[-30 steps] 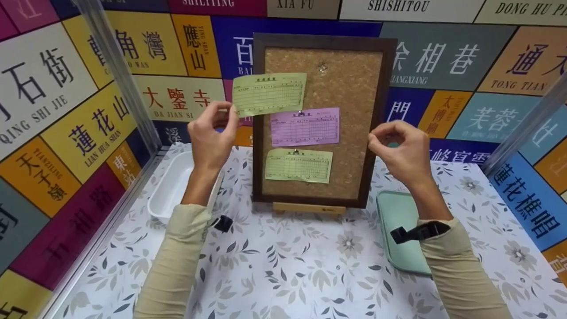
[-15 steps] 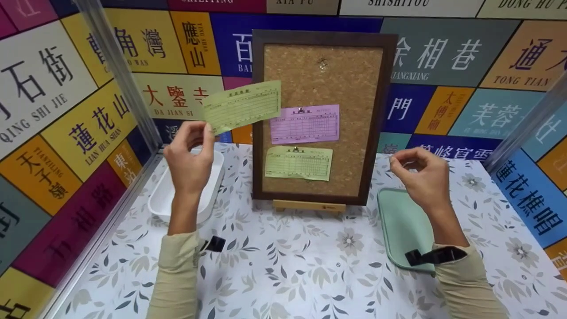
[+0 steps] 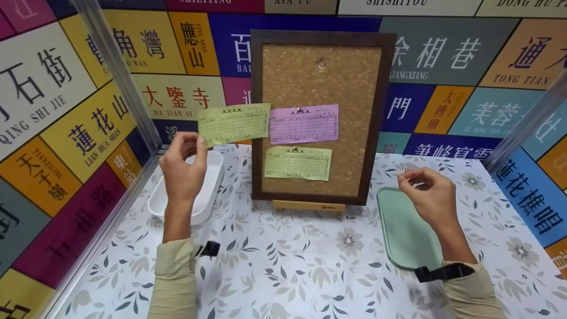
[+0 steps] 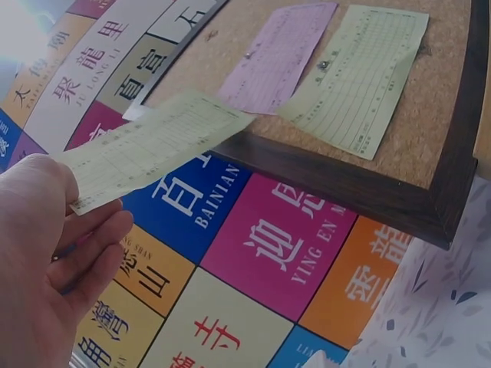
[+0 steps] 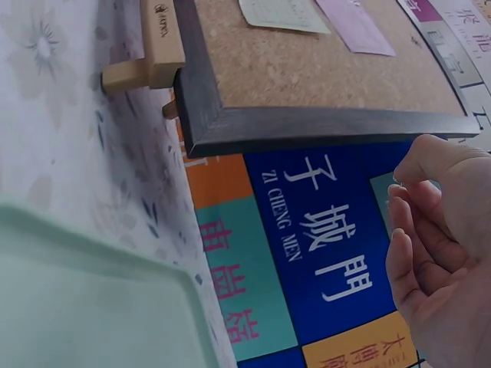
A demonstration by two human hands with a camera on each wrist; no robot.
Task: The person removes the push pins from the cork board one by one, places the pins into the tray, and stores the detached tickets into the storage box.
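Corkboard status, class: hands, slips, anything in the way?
Left hand pinching loose green slip. Right hand pinching something tiny, likely a pin. Purple slip and lower green slip pinned. No obstruction seen.

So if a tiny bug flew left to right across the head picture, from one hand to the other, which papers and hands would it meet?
Left hand → green paper it's pinching → purple paper on the corkboard → right hand.

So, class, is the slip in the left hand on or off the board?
Off: the left hand pinches the slip by one corner, mostly beyond the edge of the board.
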